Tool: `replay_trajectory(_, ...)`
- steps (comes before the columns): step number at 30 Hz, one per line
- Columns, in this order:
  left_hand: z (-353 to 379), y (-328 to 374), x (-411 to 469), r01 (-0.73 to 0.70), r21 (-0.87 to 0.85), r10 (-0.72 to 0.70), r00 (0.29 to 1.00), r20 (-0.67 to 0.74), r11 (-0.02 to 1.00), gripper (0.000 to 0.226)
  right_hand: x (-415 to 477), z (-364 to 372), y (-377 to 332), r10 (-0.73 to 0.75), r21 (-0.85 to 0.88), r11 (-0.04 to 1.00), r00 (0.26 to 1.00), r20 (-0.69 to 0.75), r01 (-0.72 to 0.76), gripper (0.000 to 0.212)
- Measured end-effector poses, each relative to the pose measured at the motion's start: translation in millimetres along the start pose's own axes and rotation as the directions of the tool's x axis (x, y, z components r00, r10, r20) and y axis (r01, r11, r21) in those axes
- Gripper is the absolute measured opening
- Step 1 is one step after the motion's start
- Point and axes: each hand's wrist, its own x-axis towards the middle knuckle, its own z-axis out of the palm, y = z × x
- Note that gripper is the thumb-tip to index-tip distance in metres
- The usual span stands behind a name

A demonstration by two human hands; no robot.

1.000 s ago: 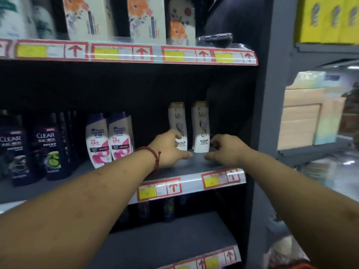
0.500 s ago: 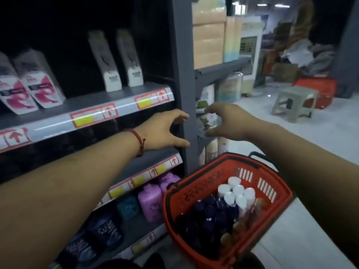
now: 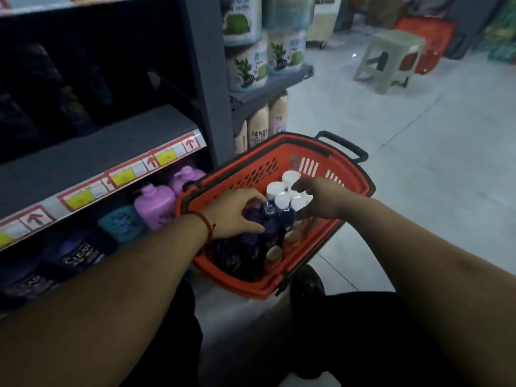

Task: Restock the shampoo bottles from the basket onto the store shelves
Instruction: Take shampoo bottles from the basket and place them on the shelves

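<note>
A red basket [image 3: 308, 148] with a black handle stands on the floor beside the shelves. It holds several dark blue shampoo bottles [image 3: 269, 219], several white-capped bottles [image 3: 282, 199] and a few tan-capped ones [image 3: 273, 252]. My left hand [image 3: 233, 215], a red cord at its wrist, is inside the basket with fingers and thumb curled around a dark blue bottle's top. My right hand [image 3: 321, 201] hovers over the white caps, its fingers spread and touching them. The grey shelf [image 3: 111, 141] on the left carries red and yellow price tags.
Under that shelf stand purple bottles [image 3: 156, 205], a teal one [image 3: 120, 222] and dark CLEAR bottles [image 3: 78, 254]. The end shelf holds printed packs [image 3: 248, 67] and beige cans [image 3: 258, 127]. A grey stool [image 3: 391, 54] and another red basket [image 3: 427, 37] sit across the tiled floor.
My view dropped from the upper shelf, where both hands stood by two white bottles, down to the basket. Both hands came down into it, the left closing on a dark bottle.
</note>
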Motion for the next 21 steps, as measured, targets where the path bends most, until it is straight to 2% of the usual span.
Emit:
replay_trajectory(2, 20, -2, 10, 0.071, -0.024, -0.068, 0.994, 0.087, 0.997, 0.057, 6, 10, 7, 0.038, -0.048, 0.998, 0.996, 0.081, -0.034, 0.078)
replay_trajectory(5, 42, 6, 31, 0.025, 0.023, -0.028, 0.988, 0.152, 0.999, 0.055, 16, 25, 12, 0.054, -0.125, 0.992, 0.983, 0.173, -0.032, 0.083)
replay_trajectory(10, 80, -1, 53, -0.040, 0.254, -0.048, 0.943, 0.329, 0.966, 0.049, 32, 50, 22, 0.019, -0.254, 0.966, 0.966, 0.259, 0.049, 0.056)
replay_trajectory(13, 95, -4, 59, -0.061, 0.357, -0.121, 0.878, 0.464, 0.932, 0.041, 44, 65, 26, 0.041, -0.314, 0.948, 0.964, 0.265, 0.046, 0.050)
replay_trajectory(16, 116, -6, 72, -0.088, 0.453, -0.219, 0.783, 0.582, 0.887, 0.027, 61, 75, 24, 0.114, -0.374, 0.927, 0.940, 0.320, 0.015, 0.052)
replay_trajectory(18, 123, -7, 83, -0.062, 0.461, -0.268, 0.742, 0.615, 0.885, 0.027, 75, 84, 26, 0.152, -0.412, 0.911, 0.916, 0.372, 0.016, 0.054)
replay_trajectory(20, 122, -10, 93, 0.092, 0.390, -0.328, 0.732, 0.597, 0.916, 0.031, 88, 93, 31, 0.175, -0.434, 0.900, 0.898, 0.404, 0.020, 0.053)
replay_trajectory(21, 121, -11, 96, 0.183, 0.343, -0.366, 0.705, 0.607, 0.921, 0.037, 93, 97, 33, 0.190, -0.438, 0.899, 0.894, 0.405, 0.007, 0.052)
